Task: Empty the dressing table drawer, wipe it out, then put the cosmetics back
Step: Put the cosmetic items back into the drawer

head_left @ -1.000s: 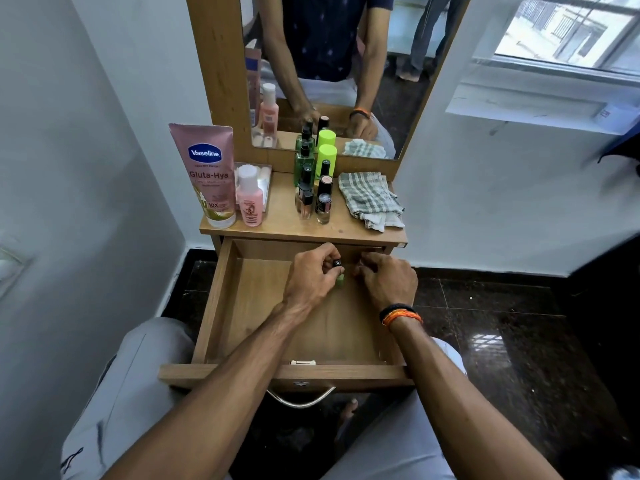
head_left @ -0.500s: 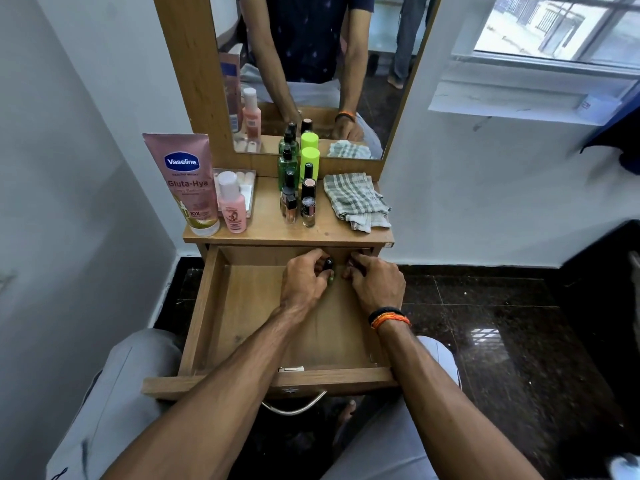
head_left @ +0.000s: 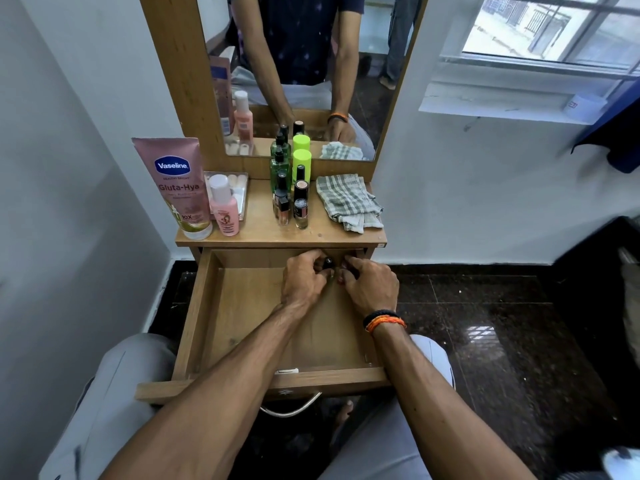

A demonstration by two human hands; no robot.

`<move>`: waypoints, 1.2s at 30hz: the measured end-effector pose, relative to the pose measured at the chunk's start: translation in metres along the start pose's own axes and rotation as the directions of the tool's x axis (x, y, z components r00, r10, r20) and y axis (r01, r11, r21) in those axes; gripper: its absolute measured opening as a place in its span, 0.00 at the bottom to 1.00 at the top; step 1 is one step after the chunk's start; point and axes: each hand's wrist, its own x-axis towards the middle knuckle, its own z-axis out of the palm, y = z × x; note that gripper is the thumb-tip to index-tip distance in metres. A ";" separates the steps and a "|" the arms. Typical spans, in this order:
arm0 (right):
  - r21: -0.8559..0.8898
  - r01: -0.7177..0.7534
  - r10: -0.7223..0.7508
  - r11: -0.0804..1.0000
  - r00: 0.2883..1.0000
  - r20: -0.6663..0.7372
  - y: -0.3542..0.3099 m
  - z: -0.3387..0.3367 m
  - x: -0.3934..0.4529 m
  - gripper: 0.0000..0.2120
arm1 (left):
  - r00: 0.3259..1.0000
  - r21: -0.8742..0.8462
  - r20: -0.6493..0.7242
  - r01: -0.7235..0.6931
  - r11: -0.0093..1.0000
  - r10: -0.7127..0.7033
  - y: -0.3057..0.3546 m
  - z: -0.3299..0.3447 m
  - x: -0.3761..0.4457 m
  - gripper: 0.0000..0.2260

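Note:
The wooden drawer is pulled out in front of me, its floor bare apart from what my hands cover. Both hands are at its back wall. My left hand grips a small bottle with a black cap. My right hand is close beside it, fingers curled round something small and reddish that is mostly hidden. On the tabletop stand a pink Vaseline tube, a pink bottle, green bottles, small nail polish bottles and a folded checked cloth.
A clear tray lies behind the pink bottle. The mirror rises at the back of the table. A white wall closes in on the left, and dark glossy floor lies to the right. My knees sit under the drawer front.
Both hands stay together at the back of the drawer with the small bottle. The view has shifted slightly, so the table sits a little lower and further left in the frame.

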 end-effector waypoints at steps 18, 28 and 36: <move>0.081 0.040 -0.032 0.996 0.995 -0.099 0.004 -0.005 -0.007 0.18 | 0.998 0.012 -0.058 -0.009 1.000 0.010 0.007 -0.006 -0.016 0.07; 0.277 0.260 -0.128 0.925 0.900 -0.416 -0.042 -0.027 0.005 0.08 | 0.936 -0.034 -0.327 -0.146 0.989 0.127 0.029 -0.056 -0.026 0.03; 0.193 0.302 -0.242 0.933 0.928 -0.282 -0.088 -0.023 0.048 0.14 | 0.874 0.086 -0.449 -0.162 0.983 0.184 0.048 -0.090 0.023 0.16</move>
